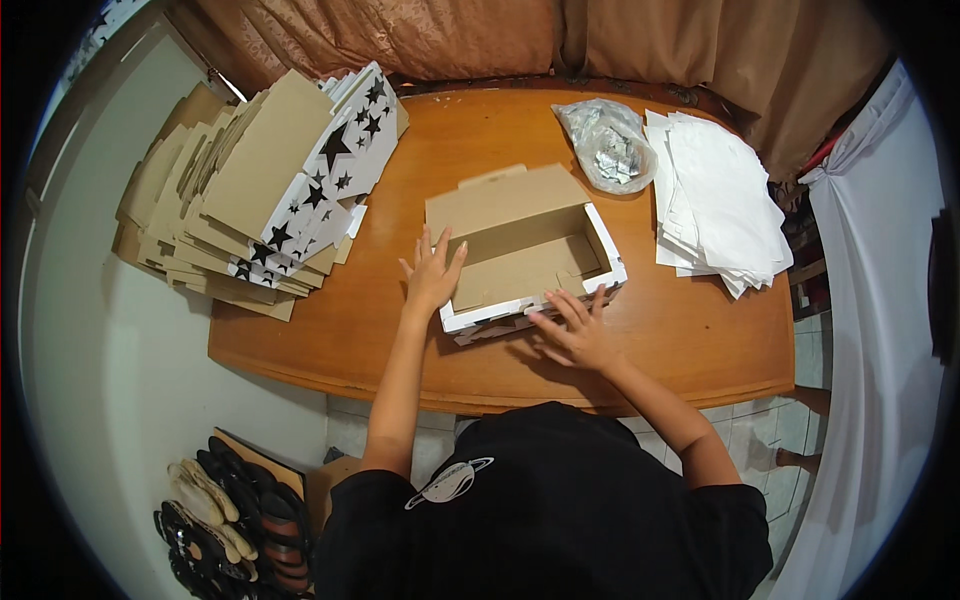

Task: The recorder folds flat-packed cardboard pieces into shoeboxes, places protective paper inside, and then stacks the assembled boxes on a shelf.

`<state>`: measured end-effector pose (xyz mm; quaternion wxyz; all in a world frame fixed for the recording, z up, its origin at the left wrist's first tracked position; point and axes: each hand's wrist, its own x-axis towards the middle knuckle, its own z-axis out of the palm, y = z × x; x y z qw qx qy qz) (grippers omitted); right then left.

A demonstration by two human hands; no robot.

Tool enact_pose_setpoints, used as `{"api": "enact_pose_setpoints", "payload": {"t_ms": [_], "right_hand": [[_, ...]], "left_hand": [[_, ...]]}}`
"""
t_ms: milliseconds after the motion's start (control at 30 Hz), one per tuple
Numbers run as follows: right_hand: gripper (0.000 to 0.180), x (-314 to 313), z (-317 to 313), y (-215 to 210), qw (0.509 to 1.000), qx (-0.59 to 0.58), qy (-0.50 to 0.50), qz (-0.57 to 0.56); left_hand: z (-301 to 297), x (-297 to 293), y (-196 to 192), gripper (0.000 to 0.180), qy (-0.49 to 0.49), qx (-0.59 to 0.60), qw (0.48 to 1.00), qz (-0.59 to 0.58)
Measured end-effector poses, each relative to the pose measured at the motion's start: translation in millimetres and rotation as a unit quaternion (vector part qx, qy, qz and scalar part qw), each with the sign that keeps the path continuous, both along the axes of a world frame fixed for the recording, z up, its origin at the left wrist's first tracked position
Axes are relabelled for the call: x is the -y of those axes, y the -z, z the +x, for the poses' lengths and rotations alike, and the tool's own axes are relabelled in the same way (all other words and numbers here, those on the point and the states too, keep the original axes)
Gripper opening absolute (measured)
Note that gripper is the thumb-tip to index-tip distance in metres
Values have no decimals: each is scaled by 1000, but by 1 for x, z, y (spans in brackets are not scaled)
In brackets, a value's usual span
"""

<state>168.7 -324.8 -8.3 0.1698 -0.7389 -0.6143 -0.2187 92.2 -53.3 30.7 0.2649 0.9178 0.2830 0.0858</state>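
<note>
Your left hand [432, 272] lies spread flat against the box's [525, 255] left wall, your right hand [578, 335] spread along its front, steadying it near the table's [690, 330] front edge.

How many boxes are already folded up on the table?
1. The open box sits mid-table, with the left hand at its left wall and the right hand against its front. The stack of flat boxes at far left is still unfolded; it could hide more.

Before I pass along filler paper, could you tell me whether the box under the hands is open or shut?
Open and empty: the box shows its bare brown inside, lid flap standing back, left hand and right hand on its walls.
</note>
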Motion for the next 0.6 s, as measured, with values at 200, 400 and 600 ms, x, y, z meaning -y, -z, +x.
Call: {"api": "enact_pose_setpoints", "payload": {"t_ms": [200, 400, 600], "right_hand": [[45, 1, -17, -1, 988, -110, 100, -50], [49, 4, -23, -19, 977, -178, 114, 40], [42, 25, 33, -34, 940, -163, 269, 128]], "left_hand": [[6, 5, -1, 58, 9, -55, 997, 55], [24, 52, -4, 57, 15, 36, 973, 229], [68, 135, -16, 53, 210, 152, 955, 146]]}}
